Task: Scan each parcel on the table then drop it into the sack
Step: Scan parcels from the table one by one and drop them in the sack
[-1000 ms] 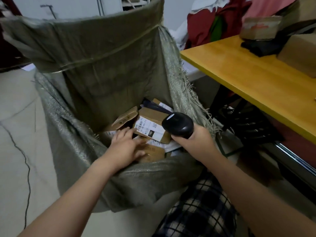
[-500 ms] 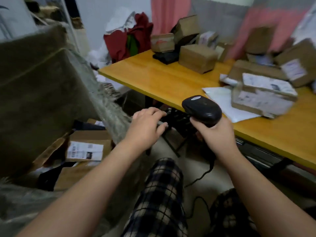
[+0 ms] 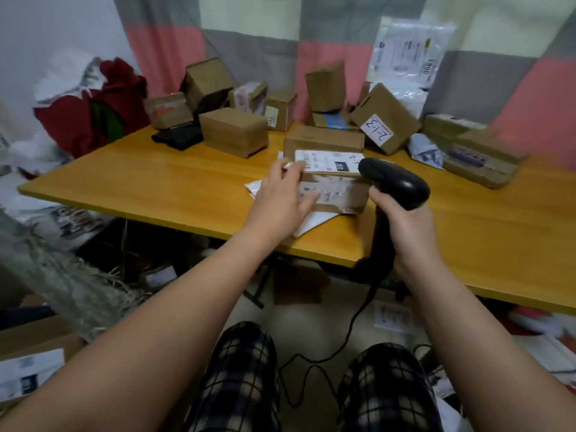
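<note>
A brown cardboard parcel (image 3: pixel 338 194) with white labels on its top and front lies on the yellow table (image 3: pixel 156 182), on a white flat mailer (image 3: pixel 314 221). My left hand (image 3: pixel 280 198) reaches its left end, thumb on the top edge and straight, spread fingers against the front label. My right hand (image 3: pixel 405 232) grips the handle of a black barcode scanner (image 3: pixel 392 182), whose head sits just right of the parcel. The sack's frayed grey-green rim (image 3: pixel 62 282) shows at the lower left.
Several more brown parcels stand along the back of the table, among them a plain box (image 3: pixel 233 130) and one marked 2-13 (image 3: pixel 383 120). The scanner's cable (image 3: pixel 343 338) trails down between my knees. Parcels and papers lie on the floor under the table.
My view has swung from the sack to the table. My left hand left the sack and travelled right to the labelled parcel. My right hand carried the scanner along beside it.
</note>
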